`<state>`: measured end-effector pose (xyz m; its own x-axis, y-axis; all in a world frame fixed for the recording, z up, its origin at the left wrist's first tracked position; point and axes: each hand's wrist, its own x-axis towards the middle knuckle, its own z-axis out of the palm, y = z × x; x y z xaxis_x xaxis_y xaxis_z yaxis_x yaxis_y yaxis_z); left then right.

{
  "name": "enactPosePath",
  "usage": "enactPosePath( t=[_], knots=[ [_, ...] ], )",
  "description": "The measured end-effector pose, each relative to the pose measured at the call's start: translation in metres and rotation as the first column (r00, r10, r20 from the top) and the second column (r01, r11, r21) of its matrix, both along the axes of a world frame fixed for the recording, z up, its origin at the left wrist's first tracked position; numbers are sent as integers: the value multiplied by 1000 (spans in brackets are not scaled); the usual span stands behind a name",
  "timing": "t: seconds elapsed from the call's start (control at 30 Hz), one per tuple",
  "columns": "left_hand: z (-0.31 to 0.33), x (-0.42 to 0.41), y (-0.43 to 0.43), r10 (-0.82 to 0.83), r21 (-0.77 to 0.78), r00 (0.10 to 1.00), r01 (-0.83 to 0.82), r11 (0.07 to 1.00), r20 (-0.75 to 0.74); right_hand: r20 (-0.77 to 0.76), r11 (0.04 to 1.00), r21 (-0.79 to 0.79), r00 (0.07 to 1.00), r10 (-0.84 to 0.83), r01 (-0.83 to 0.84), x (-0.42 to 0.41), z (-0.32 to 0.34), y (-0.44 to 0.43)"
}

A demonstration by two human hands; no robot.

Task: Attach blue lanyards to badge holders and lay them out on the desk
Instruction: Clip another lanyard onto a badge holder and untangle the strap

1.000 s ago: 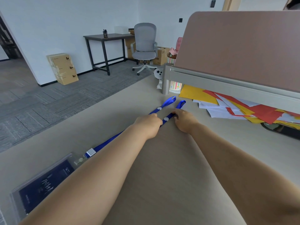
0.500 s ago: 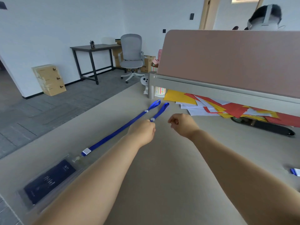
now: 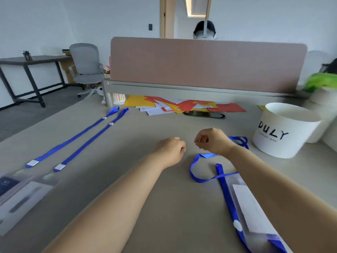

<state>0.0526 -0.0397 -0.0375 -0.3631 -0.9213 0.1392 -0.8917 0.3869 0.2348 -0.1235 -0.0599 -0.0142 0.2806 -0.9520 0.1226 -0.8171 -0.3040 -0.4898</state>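
Observation:
Two blue lanyards lie straight and parallel on the desk's left side, the outer one [image 3: 73,139] and the inner one [image 3: 91,141]. Their near ends meet two clear badge holders, one with a dark card [image 3: 9,181] and one with a pale card [image 3: 23,199]. A third blue lanyard [image 3: 195,172] lies loose and looped at the right, partly under my right forearm, beside a clear badge holder [image 3: 249,203] with a white card. My left hand [image 3: 171,150] hovers curled over the desk's middle, holding nothing. My right hand [image 3: 213,141] hovers curled just above the loose lanyard, also holding nothing.
A white bucket [image 3: 284,132] marked DULY stands at the right. Coloured papers [image 3: 182,105] and a flat black object [image 3: 204,115] lie under the pink divider [image 3: 200,64]. A green plant [image 3: 321,81] is far right. Someone's head [image 3: 204,30] shows behind the divider.
Both hands have let go of the inner straight lanyard and moved right, over the loose third lanyard. The view has swung right, bringing the bucket and third badge holder into sight.

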Motion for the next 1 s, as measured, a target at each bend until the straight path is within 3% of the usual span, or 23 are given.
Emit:
enactPosePath(
  t=[0.13, 0.3, 0.47, 0.63, 0.73, 0.8, 0.87, 1.0],
  knots=[
    [4, -46, 33, -161, 9, 982, 162, 987, -102, -59, 995, 95, 998, 4, 1, -47, 1, 39],
    [10, -83, 69, -313, 247, 940, 339, 908, -138, -174, 963, 268, 984, 49, 0, -82, -7, 75],
    [9, -106, 78, -338, 260, 941, 319, 911, 30, -131, 988, 147, 991, -31, 51, -109, -14, 91],
    [-2, -103, 75, -289, 193, 957, 283, 939, 1, -101, 984, 91, 985, -141, 150, -124, -29, 98],
    [-12, -101, 76, -241, 134, 962, 258, 957, -128, -91, 952, 82, 954, -287, 294, -126, -39, 100],
    [-14, -102, 77, -190, 151, 960, 222, 963, -204, -29, 945, 108, 951, -309, 310, -125, -40, 99],
    [-13, -102, 78, -118, 194, 941, 186, 963, -316, 130, 938, 155, 934, -332, 311, -124, -35, 99],
    [-11, -104, 75, -7, 317, 845, 207, 926, -534, 522, 939, 234, 782, -340, 252, -120, -18, 96]
  ],
)
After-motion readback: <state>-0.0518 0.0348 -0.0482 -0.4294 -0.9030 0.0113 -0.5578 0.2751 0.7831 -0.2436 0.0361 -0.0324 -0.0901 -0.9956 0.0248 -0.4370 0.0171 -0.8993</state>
